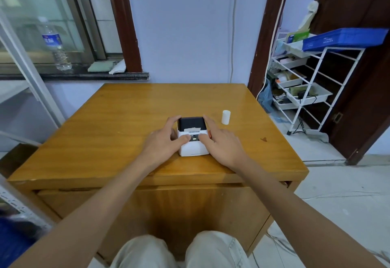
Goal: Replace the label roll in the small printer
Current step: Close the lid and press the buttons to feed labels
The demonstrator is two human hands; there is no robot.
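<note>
Left hand (pixel 163 138) and right hand (pixel 221 141) grasp the small printer (pixel 193 138) from both sides on the wooden table (pixel 126 119), with 1 white label roll (pixel 225 117) upright nearby.

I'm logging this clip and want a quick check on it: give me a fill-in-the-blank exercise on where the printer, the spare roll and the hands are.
1. The small printer stands on the wooden ____.
2. Its black lid is ____.
3. The white label roll stands upright, untouched, on the printer's ____ side.
4. The left hand and right hand both rest on the ____.

Missing words: table; closed; right; printer
</note>
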